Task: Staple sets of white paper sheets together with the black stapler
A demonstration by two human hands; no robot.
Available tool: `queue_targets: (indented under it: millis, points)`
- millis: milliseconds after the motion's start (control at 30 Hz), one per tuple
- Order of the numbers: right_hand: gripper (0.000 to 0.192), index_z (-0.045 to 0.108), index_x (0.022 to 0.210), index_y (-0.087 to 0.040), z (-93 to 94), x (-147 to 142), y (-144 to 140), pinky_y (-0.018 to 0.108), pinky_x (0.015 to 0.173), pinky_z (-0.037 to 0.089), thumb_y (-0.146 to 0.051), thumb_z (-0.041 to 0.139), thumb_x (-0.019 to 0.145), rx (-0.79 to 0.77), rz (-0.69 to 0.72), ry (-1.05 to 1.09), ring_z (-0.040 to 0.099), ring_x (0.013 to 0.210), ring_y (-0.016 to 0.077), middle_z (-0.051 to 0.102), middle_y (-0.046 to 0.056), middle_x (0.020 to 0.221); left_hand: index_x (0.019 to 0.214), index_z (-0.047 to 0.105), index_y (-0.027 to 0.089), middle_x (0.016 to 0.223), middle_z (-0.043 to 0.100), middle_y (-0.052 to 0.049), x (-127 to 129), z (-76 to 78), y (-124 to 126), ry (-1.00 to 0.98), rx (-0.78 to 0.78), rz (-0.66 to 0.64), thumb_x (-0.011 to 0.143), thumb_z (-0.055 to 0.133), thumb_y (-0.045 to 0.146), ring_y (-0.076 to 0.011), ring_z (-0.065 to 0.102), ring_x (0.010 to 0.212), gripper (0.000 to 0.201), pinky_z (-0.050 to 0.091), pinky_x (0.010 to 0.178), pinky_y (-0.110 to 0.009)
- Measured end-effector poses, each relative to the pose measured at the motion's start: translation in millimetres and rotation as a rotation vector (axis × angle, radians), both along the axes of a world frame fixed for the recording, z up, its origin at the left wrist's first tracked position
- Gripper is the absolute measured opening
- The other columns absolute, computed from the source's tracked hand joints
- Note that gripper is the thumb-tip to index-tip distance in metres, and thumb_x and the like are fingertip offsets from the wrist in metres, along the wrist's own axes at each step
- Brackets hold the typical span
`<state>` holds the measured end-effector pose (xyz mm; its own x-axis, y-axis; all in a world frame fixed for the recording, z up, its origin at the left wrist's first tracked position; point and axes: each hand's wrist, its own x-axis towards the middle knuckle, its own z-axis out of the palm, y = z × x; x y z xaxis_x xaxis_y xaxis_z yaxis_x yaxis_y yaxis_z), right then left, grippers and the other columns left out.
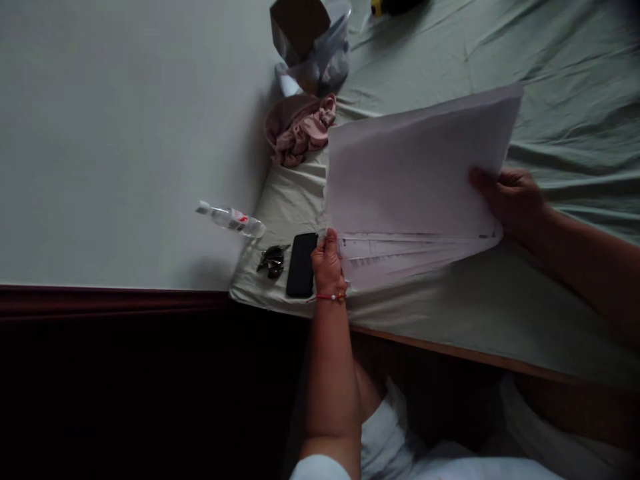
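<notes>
Head view: one stack of papers (415, 193) is held over a bed covered by a green sheet (560, 87), in the centre right of the frame. Its top sheet is lifted, and printed pages are fanned out beneath it. The left hand (329, 263) is closed on the lower left corner of the stack; a red bracelet (331, 297) is worn on that wrist. The right hand (510, 197) is clamped on the right edge of the raised sheet.

Just left of the left hand, one black phone (302, 265), one bunch of keys (273, 261) and one small bottle (231, 219) are seen. Higher up, one pink cloth (300, 130) is bundled, and one clear plastic bag (325, 53) is seen with a brown box (297, 27) in it.
</notes>
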<state>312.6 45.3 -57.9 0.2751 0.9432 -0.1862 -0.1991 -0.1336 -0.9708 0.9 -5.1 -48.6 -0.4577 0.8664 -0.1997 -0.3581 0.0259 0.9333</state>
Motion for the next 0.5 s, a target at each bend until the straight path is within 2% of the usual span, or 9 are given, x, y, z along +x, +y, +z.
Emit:
queue_targets:
  millis: [233,500]
  points:
    - [0.05,0.07,0.072,-0.016,-4.1,1.9,2.8,0.026,0.049,0.046,-0.059,0.092,0.064,0.02,-0.002,0.013,0.056,0.057,0.0119,0.067,0.004,0.072,0.082,0.079,0.021,0.08,0.08,-0.001,1.8,5.2,-0.4,-0.024,0.009,-0.115,0.046,0.103,0.045,-0.0249,0.079,0.094,0.05,0.061,0.091,-0.036]
    - [0.052,0.069,0.073,-0.016,-8.1,3.7,2.7,0.026,0.051,0.044,-0.063,0.091,0.064,0.027,-0.006,-0.032,0.054,0.058,0.0113,0.066,0.004,0.073,0.082,0.08,0.021,0.083,0.082,-0.004,3.2,6.0,-0.6,-0.035,0.017,-0.093,0.051,0.101,0.047,-0.029,0.078,0.108,0.046,0.062,0.094,-0.038]
